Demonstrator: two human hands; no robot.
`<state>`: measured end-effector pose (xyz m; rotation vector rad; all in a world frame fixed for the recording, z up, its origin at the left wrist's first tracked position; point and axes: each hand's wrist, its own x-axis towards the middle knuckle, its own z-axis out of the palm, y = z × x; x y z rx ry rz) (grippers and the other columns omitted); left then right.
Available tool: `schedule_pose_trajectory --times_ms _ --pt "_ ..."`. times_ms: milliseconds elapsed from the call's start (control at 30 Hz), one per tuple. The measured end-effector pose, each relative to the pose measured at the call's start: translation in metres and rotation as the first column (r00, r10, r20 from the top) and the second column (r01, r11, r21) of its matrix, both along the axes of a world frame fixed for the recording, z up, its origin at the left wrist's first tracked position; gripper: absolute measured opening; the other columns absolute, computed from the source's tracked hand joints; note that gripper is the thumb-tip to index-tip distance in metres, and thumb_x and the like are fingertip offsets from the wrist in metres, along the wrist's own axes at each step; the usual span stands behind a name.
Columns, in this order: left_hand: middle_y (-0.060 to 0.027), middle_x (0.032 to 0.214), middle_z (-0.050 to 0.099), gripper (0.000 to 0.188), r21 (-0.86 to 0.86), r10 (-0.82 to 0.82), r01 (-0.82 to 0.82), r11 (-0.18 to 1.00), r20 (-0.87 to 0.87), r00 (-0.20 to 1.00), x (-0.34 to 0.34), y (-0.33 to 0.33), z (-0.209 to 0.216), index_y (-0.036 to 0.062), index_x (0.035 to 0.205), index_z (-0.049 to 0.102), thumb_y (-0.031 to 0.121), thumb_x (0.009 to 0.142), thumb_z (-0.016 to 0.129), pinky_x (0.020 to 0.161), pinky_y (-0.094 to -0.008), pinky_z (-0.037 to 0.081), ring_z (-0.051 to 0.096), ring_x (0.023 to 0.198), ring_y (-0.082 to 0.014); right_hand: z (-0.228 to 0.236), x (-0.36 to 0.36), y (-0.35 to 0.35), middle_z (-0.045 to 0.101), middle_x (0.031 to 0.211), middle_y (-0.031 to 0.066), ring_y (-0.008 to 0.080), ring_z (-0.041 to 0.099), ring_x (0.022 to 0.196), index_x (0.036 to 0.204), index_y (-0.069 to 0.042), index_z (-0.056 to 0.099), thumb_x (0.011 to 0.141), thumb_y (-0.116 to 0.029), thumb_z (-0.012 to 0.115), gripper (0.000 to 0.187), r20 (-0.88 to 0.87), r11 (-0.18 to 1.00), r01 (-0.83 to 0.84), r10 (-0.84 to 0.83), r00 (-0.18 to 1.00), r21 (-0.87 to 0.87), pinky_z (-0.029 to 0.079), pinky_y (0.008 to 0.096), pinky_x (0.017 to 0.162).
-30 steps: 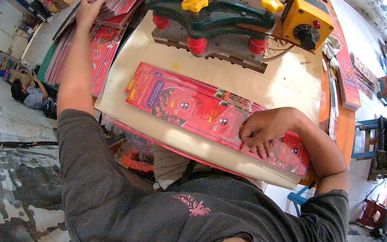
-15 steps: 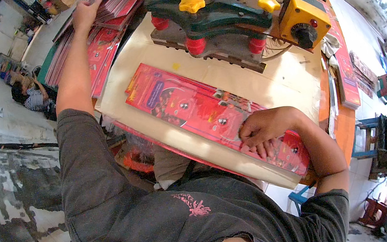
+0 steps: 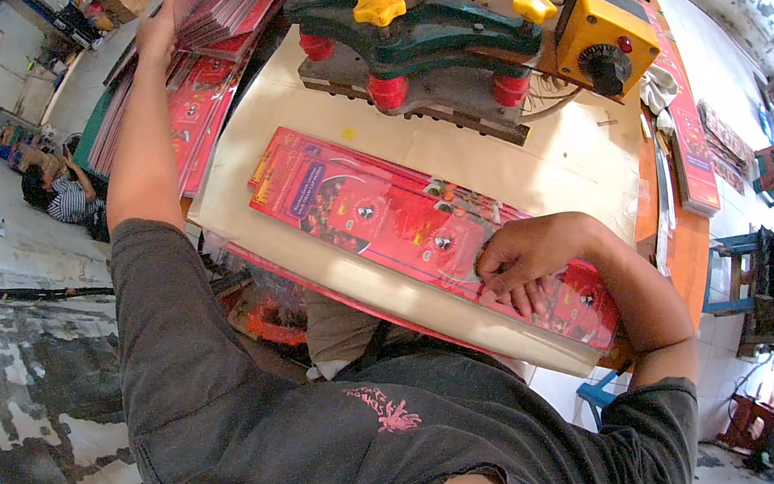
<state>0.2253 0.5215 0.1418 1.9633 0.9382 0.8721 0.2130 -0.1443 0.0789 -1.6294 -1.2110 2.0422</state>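
Observation:
At the upper left my left hand [image 3: 159, 33] is closed on the edge of a tall stack of thin printed cards [image 3: 219, 10]; some of its fingers are hidden. In front of me, long red printed cards [image 3: 382, 207] with a clear, shiny covering lie slantwise on a cream board [image 3: 316, 243]. My right hand [image 3: 541, 253] rests on the right part of these cards. Its fingers are bent and a little apart, with the tips touching the surface, and nothing shows lifted in them.
Just beyond the board stands a dark green press head [image 3: 417, 45] with yellow star knobs [image 3: 379, 8] and red spacers. A yellow control box [image 3: 606, 40] with a black dial is to its right. More red cards [image 3: 694, 153] lie along the orange table edge. A person [image 3: 61, 197] sits at the far left.
My left hand has shifted slightly left and down along the edge of the stack. My right hand and the red cards under it have stayed in place.

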Motion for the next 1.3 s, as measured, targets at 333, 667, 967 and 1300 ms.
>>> schedule_pose_trajectory --times_ms 333,667,967,1300 --pt "-0.0214 0.108 0.069 0.098 -0.228 0.083 -0.039 0.973 0.189 0.978 -0.052 -0.015 0.011 -0.0099 0.123 0.061 0.072 0.073 0.081 0.084 -0.0407 0.058 0.069 0.096 -0.029 0.0 -0.003 0.003 0.076 0.093 0.0113 0.0227 0.079 0.079 0.099 -0.002 0.06 0.108 -0.026 0.05 0.028 -0.005 0.999 -0.029 0.029 1.0 0.016 0.062 0.0329 0.061" --pt "-0.0176 0.105 0.068 0.074 0.471 -0.03 -0.122 0.874 0.302 0.953 -0.13 -0.071 -0.03 -0.0039 0.117 0.062 0.051 0.077 0.091 0.084 -0.0357 0.054 0.067 0.094 -0.0228 0.006 -0.003 0.007 0.076 0.091 0.0125 0.023 0.079 0.078 0.1 0.0 0.061 0.108 -0.027 0.049 0.031 0.006 0.999 -0.036 0.036 0.999 -0.027 0.061 0.0321 0.06" --pt "-0.0202 0.12 0.058 0.071 -0.02 0.008 0.016 1.0 0.836 0.549 -0.146 -0.157 -0.039 -0.0009 0.14 0.04 0.001 0.084 0.083 0.096 -0.0362 0.056 0.063 0.111 -0.0262 0.003 -0.003 0.004 0.076 0.087 0.0117 0.0225 0.078 0.073 0.108 -0.003 0.064 0.107 -0.027 0.051 0.027 0.023 0.999 -0.026 0.027 0.999 -0.026 0.057 0.0332 0.058" --pt "-0.0287 0.121 0.066 0.024 -0.411 0.156 0.527 0.744 0.873 0.461 -0.146 -0.123 -0.026 -0.0097 0.113 0.061 -0.001 0.091 0.063 0.111 -0.0601 0.053 0.061 0.125 -0.0469 0.005 -0.004 0.004 0.077 0.089 0.0129 0.0222 0.079 0.077 0.099 0.0 0.061 0.109 -0.026 0.05 0.03 0.033 0.999 -0.036 0.036 0.999 0.0 0.061 0.0322 0.06"
